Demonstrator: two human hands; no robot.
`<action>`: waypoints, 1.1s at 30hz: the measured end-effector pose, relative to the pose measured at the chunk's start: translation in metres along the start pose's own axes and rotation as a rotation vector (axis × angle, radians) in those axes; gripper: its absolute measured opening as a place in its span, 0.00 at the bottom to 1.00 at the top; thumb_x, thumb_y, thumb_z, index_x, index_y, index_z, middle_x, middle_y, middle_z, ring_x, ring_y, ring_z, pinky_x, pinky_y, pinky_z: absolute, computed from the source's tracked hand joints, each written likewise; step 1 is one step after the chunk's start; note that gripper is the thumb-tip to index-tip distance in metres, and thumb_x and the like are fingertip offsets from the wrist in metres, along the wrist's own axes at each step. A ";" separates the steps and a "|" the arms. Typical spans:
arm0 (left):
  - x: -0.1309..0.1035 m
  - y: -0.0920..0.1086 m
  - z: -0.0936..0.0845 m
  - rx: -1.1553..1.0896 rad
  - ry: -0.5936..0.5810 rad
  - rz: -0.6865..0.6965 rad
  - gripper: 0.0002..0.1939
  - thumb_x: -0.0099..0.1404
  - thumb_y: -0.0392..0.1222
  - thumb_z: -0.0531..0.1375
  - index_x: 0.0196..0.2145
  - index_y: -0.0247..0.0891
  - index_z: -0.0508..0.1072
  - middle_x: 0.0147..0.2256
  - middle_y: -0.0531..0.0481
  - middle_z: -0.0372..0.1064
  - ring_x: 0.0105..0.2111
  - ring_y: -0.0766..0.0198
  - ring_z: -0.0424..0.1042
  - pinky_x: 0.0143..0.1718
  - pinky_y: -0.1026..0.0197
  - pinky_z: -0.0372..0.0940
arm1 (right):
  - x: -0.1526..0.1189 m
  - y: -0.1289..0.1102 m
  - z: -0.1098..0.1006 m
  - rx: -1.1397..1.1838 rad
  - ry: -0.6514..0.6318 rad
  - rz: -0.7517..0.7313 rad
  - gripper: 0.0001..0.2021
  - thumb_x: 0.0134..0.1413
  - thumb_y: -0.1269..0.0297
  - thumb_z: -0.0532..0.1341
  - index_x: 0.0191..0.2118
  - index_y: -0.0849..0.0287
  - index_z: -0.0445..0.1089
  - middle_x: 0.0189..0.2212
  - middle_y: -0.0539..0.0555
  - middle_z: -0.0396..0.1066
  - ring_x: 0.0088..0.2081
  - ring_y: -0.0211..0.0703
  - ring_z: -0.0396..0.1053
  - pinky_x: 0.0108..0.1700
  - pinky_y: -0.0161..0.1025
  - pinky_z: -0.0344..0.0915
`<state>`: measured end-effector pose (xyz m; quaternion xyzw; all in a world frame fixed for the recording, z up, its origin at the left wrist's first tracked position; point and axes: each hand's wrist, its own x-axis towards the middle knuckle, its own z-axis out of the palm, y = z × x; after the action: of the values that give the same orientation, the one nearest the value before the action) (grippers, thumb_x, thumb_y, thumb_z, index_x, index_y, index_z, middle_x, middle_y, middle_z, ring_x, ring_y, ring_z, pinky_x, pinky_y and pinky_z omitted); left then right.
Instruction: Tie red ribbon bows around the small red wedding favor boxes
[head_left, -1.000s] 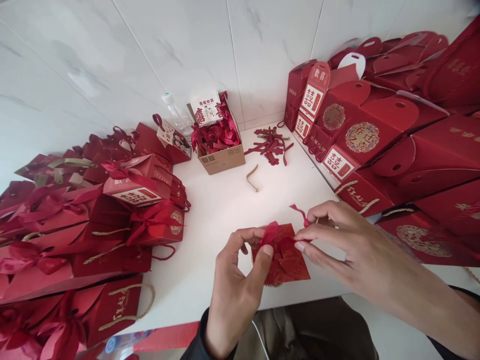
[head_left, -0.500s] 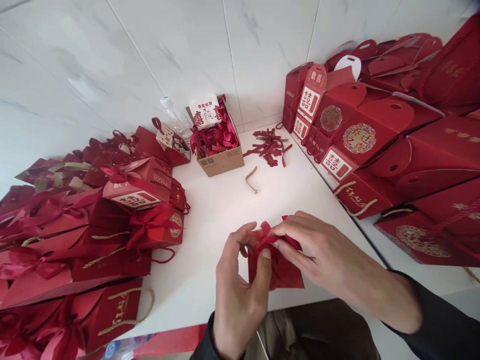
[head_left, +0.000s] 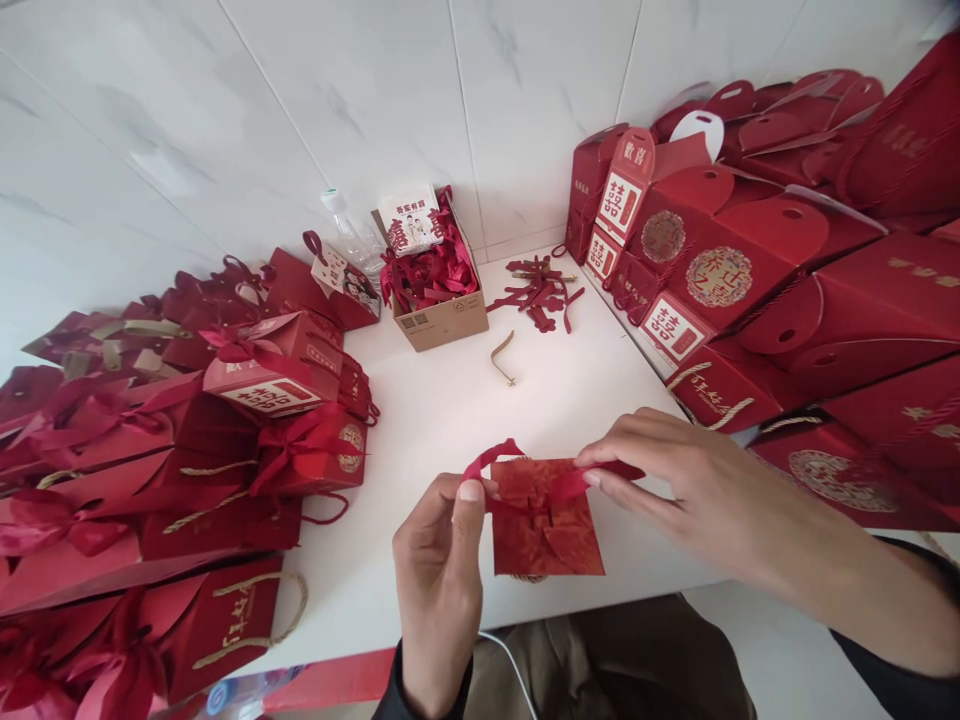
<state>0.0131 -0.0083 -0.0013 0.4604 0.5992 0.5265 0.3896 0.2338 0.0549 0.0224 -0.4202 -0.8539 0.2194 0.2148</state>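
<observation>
A small red gift box (head_left: 546,520) stands at the front edge of the white table (head_left: 450,420), with a red ribbon (head_left: 491,458) across its top. My left hand (head_left: 439,570) pinches the ribbon's left loop beside the box. My right hand (head_left: 675,480) pinches the ribbon's right end at the box's upper right corner. The ribbon is drawn out sideways between the two hands.
Finished red boxes with bows (head_left: 300,450) and red bags lie heaped on the left. Stacked red boxes (head_left: 720,270) fill the right side. A cardboard box of ribbons (head_left: 435,280), loose red ribbons (head_left: 540,285), a gold handle piece (head_left: 504,357) and a clear bottle (head_left: 352,235) sit near the wall.
Half a second ago both hands were close together over the box top; now they have pulled apart, left hand leftward and right hand rightward, stretching the ribbon.
</observation>
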 end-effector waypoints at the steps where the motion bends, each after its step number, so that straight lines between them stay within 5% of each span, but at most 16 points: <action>1: -0.001 -0.001 -0.002 0.000 0.020 -0.010 0.18 0.74 0.53 0.58 0.31 0.41 0.75 0.29 0.53 0.71 0.32 0.64 0.70 0.34 0.64 0.64 | -0.001 0.002 -0.003 -0.004 0.012 0.005 0.09 0.70 0.66 0.56 0.40 0.54 0.74 0.35 0.52 0.75 0.39 0.48 0.75 0.41 0.44 0.69; 7: -0.014 -0.028 -0.004 -0.082 0.202 -0.153 0.17 0.72 0.56 0.60 0.32 0.40 0.74 0.29 0.54 0.68 0.30 0.66 0.65 0.33 0.66 0.63 | -0.012 0.012 0.000 0.037 -0.015 0.078 0.09 0.69 0.63 0.56 0.37 0.53 0.72 0.34 0.51 0.74 0.35 0.46 0.74 0.37 0.43 0.67; 12: -0.023 -0.034 -0.003 -0.064 0.207 -0.183 0.18 0.73 0.56 0.58 0.34 0.40 0.75 0.32 0.51 0.71 0.33 0.64 0.68 0.37 0.63 0.65 | -0.021 0.014 0.002 0.080 -0.045 0.136 0.08 0.70 0.61 0.57 0.40 0.51 0.72 0.38 0.50 0.75 0.39 0.45 0.74 0.40 0.43 0.66; 19: -0.003 0.006 -0.015 0.268 -0.154 0.008 0.09 0.70 0.47 0.61 0.43 0.42 0.79 0.33 0.51 0.74 0.34 0.61 0.71 0.39 0.61 0.67 | -0.015 -0.004 -0.004 0.211 -0.123 0.146 0.07 0.72 0.60 0.56 0.47 0.48 0.71 0.40 0.48 0.75 0.36 0.39 0.75 0.36 0.36 0.66; 26: 0.007 0.008 -0.015 0.857 0.027 0.322 0.11 0.63 0.31 0.55 0.36 0.40 0.77 0.25 0.54 0.69 0.24 0.63 0.66 0.28 0.60 0.59 | -0.025 0.009 0.001 0.033 -0.179 0.148 0.11 0.73 0.61 0.54 0.39 0.52 0.72 0.36 0.50 0.69 0.30 0.40 0.72 0.33 0.40 0.64; 33: 0.003 0.026 -0.009 0.755 0.070 0.501 0.09 0.65 0.28 0.57 0.35 0.39 0.74 0.28 0.54 0.65 0.28 0.66 0.66 0.32 0.64 0.61 | -0.019 -0.005 -0.009 0.111 -0.070 0.064 0.08 0.71 0.61 0.57 0.41 0.50 0.74 0.37 0.51 0.71 0.34 0.43 0.74 0.37 0.39 0.69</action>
<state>0.0071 -0.0077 0.0260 0.6829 0.6320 0.3647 0.0345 0.2461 0.0380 0.0293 -0.4270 -0.8335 0.2875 0.2006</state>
